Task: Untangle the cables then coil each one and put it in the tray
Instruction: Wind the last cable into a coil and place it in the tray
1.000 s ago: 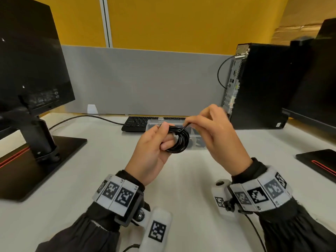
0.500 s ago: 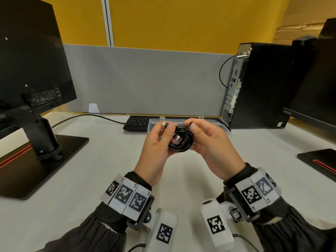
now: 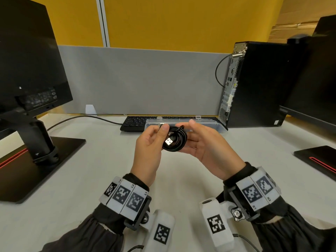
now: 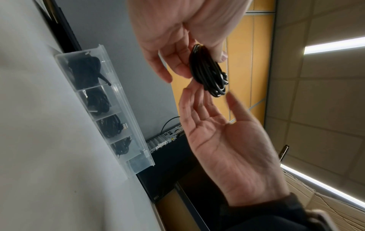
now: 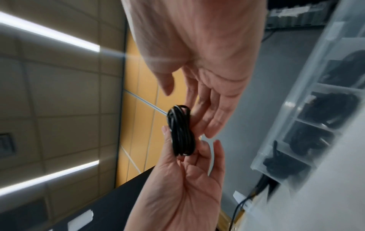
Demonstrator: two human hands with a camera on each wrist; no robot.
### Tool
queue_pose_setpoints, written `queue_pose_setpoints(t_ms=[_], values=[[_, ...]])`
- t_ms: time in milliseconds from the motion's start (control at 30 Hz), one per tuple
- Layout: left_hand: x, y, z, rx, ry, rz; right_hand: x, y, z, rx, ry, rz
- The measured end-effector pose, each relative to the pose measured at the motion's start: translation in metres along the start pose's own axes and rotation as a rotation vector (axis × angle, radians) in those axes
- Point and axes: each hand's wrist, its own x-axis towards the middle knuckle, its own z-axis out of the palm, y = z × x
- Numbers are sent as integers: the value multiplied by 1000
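Cable (image 3: 175, 140) sits wound into a tight black coil, held up off the desk (image 3: 101, 160) between your hands, just in front of the tray (image 3: 209, 124). Your left hand (image 3: 151, 142) pinches one side of the coil, thumb on top, likely so the loops cannot spring apart. The plug (image 3: 169, 141) lies across the middle of the coil, facing you. Your right hand (image 3: 209, 148) is spread wide with straight fingers beside and behind the coil; whether its fingertips touch is hard to tell.

In the left wrist view the tray (image 4: 126, 112) is a clear, divided box. Four of its sections each hold a dark coiled cable (image 4: 100, 101), and the end section (image 4: 138, 162) looks free, probably meant for this one.
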Motion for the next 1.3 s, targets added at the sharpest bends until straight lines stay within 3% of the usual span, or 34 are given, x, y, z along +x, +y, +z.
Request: queue_pose_setpoints(t_ms=[233, 567, 800, 967, 1067, 1300], values=[[-1, -2, 0, -36, 27, 23, -1, 6, 11, -241, 147, -139], [0, -5, -3, -339, -159, -190, 2, 5, -4, -346, 188, -168], [1, -4, -2, -385, -239, -300, 4, 9, -8, -495, 186, -212], [-2, 0, -2, -109, -477, -325, 1, 12, -4, -761, 132, -250], [-3, 1, -6, -134, -551, -356, 0, 10, -8, -842, 104, -241], [-6, -6, 3, -156, -552, -407, -8, -12, -23, -989, -68, -157]])
